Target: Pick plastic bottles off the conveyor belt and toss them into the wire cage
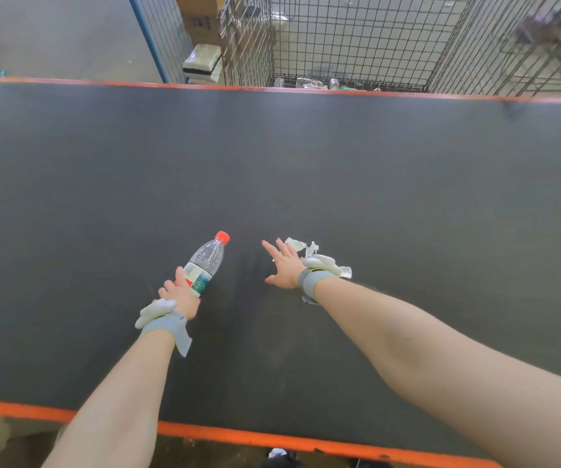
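Plastic bottle (pixel 205 261) gripped in my left fingers (pixel 179 275), not yet tossed; right fingers (pixel 271 247) spread, holding nothing. A few bottles (pixel 309 83) already lie in the wire cage (pixel 340 45).

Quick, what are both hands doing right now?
Left hand: grips the plastic bottle.
Right hand: open, fingers spread, holding nothing.

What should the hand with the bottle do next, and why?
Probably lift and toss it forward. The left hand grips the red-capped bottle round its label, and the wire cage stands just past the far edge of the belt, slightly to the right. The right hand is open and holds nothing.
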Demonstrator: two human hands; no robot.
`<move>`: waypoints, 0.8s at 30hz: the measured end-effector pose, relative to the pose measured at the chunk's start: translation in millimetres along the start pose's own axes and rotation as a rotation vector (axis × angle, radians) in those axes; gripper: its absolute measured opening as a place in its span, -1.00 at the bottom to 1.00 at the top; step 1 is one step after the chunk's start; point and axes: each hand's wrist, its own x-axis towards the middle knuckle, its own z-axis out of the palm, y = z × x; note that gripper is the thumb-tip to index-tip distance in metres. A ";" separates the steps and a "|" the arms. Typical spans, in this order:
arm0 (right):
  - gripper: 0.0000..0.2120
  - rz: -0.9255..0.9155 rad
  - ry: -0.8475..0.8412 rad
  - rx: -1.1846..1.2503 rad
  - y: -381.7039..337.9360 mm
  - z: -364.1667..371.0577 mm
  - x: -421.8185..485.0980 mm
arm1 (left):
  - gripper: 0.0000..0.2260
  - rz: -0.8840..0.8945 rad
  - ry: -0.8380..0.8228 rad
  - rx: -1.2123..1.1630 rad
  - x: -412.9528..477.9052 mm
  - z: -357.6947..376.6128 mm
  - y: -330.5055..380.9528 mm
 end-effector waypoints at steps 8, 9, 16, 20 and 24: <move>-0.15 0.113 0.043 0.066 64.7 -65.1 32.3 | -0.32 0.070 -0.082 -0.582 43.1 -52.6 134.6; -0.15 0.128 0.051 0.081 73.5 -76.9 40.8 | -0.33 0.057 -0.109 -0.670 51.2 -56.9 155.1; -0.13 0.200 0.139 0.181 132.5 -205.3 145.4 | -0.25 0.071 -0.284 -1.112 144.9 -150.1 336.9; -0.21 0.201 0.348 0.352 142.4 -286.0 214.5 | -0.33 0.316 -0.423 -1.402 185.6 -235.5 426.6; -0.24 0.213 0.414 0.391 145.9 -301.8 233.0 | -0.34 0.284 -0.182 -1.148 199.7 -215.9 434.2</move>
